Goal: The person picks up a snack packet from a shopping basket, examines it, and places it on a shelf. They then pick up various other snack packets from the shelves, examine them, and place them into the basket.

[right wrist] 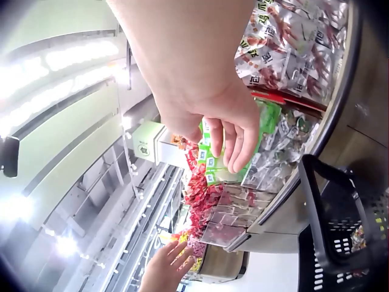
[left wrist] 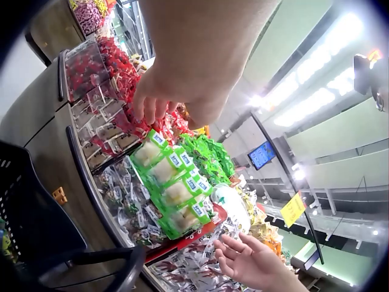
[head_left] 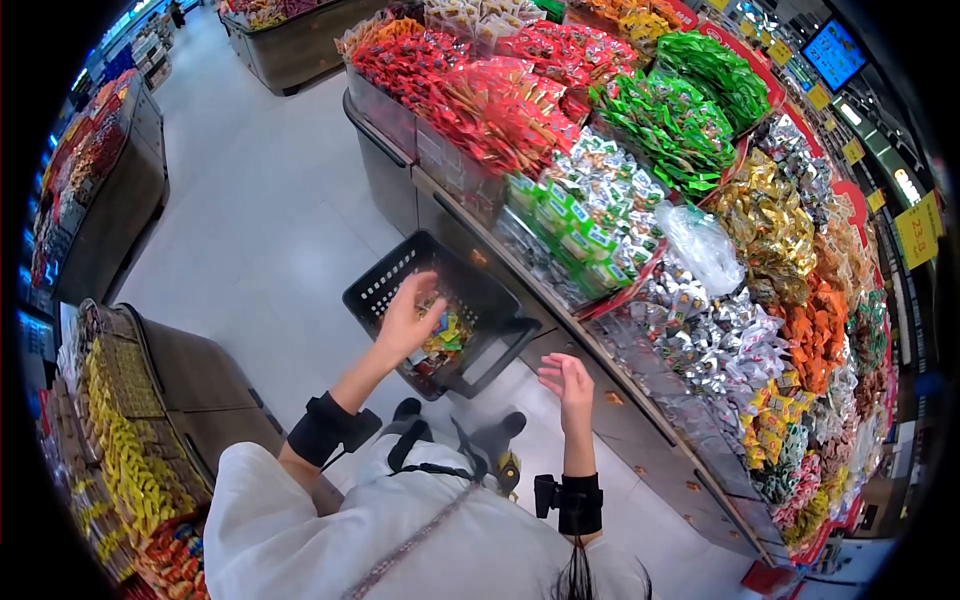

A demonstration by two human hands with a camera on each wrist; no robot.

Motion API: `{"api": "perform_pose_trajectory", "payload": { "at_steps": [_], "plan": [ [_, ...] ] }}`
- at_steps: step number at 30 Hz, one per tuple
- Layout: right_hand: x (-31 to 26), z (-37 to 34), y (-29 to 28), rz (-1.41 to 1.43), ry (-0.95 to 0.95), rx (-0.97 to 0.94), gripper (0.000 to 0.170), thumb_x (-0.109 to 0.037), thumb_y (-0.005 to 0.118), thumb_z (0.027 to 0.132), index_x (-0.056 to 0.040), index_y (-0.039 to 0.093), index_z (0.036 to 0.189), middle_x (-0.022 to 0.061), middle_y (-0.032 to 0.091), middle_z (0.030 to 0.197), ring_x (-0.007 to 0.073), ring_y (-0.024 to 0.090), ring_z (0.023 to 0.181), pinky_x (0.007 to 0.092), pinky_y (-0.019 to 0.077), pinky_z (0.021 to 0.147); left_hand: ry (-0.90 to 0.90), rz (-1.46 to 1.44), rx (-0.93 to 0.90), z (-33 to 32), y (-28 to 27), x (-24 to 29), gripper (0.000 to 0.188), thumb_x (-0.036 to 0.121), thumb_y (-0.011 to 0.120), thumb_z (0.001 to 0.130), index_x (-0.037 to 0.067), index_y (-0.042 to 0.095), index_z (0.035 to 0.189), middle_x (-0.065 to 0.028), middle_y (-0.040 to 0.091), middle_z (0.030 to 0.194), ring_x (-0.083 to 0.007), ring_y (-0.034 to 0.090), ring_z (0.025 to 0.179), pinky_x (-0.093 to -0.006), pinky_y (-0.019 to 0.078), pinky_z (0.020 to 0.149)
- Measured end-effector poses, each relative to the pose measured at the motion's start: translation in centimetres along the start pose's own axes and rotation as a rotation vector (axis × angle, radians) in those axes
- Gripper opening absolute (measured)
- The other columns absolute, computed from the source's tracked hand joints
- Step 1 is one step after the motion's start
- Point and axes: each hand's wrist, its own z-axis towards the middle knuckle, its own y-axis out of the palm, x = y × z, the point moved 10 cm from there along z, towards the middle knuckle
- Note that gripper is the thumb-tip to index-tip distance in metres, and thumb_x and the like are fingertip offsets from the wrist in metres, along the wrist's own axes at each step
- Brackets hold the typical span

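My left hand (head_left: 408, 318) is held over a black shopping basket (head_left: 372, 292) in the head view, fingers loosely bent and holding nothing. Small colourful packets (head_left: 452, 332) lie inside the basket, partly hidden by that hand. To the right of the basket handle (head_left: 497, 368), my right hand (head_left: 570, 388) is raised with relaxed fingers and nothing in them. Beyond both hands, green-topped packs (head_left: 570, 222) lie along the front of the snack display. In the right wrist view, the right hand (right wrist: 216, 115) overlaps those green packs (right wrist: 265, 118).
A long snack counter (head_left: 640, 400) runs along the right, heaped with red packets (head_left: 500, 105), green packets (head_left: 680, 120) and gold packets (head_left: 765, 225). Another display with yellow packs (head_left: 130, 430) stands at left. Pale floor (head_left: 250, 200) stretches between the counters.
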Motion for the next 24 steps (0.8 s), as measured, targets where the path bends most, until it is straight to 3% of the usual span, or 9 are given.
{"api": "perform_pose_trajectory", "payload": {
  "at_steps": [6,10,14,18,24],
  "plan": [
    [2.1,-2.6,6.2,0.034,0.06,0.086,0.036,-0.028,0.037,0.09,0.0034,0.05,0.103,0.0153,0.057,0.097,0.0209,0.058,0.082,0.0303,0.0491,0.07,0.034,0.003,-0.085,-0.4,-5.3,-0.8,0.037,0.011,0.059,0.076,0.003,0.046,0.11,-0.0098,0.053,0.103,-0.0194,0.052,0.097,-0.0313,0.0419,0.082],
    [2.2,-4.4,8.3,0.009,0.038,0.111,0.036,-0.028,0.033,0.092,0.0027,0.05,0.102,0.0141,0.057,0.096,0.0171,0.058,0.079,0.0285,0.0486,0.07,0.049,0.006,-0.102,-1.1,-7.2,-1.6,0.036,0.01,0.06,0.076,0.004,0.047,0.109,-0.0087,0.054,0.101,-0.0186,0.053,0.096,-0.0304,0.042,0.08],
    [3.0,-6.3,9.3,-0.007,0.037,0.109,0.037,-0.029,0.034,0.091,0.0027,0.051,0.101,0.0139,0.057,0.096,0.0171,0.058,0.08,0.0281,0.0484,0.071,0.008,-0.039,-0.086,-2.6,-9.0,-1.1,0.035,0.009,0.059,0.076,0.004,0.047,0.109,-0.0088,0.054,0.103,-0.018,0.052,0.097,-0.03,0.0415,0.081],
    [2.7,-8.8,10.4,-0.022,0.003,0.083,0.038,-0.03,0.034,0.091,0.0035,0.05,0.101,0.0141,0.057,0.097,0.0179,0.058,0.081,0.0286,0.0485,0.072,0.085,-0.017,-0.018,-4.6,-10.4,-1.6,0.037,0.011,0.061,0.075,0.003,0.047,0.108,-0.0112,0.054,0.1,-0.0211,0.054,0.094,-0.0308,0.0443,0.077],
    [5.8,-13.2,8.8,0.027,0.02,0.128,0.04,-0.032,0.036,0.091,0.0034,0.051,0.103,0.0145,0.056,0.098,0.019,0.057,0.083,0.0299,0.0478,0.073,0.058,-0.053,-0.021,-7.9,-11.8,-3.2,0.035,0.011,0.06,0.076,0.005,0.048,0.109,-0.0076,0.054,0.102,-0.0175,0.052,0.094,-0.0282,0.0422,0.077]
  ]
}}
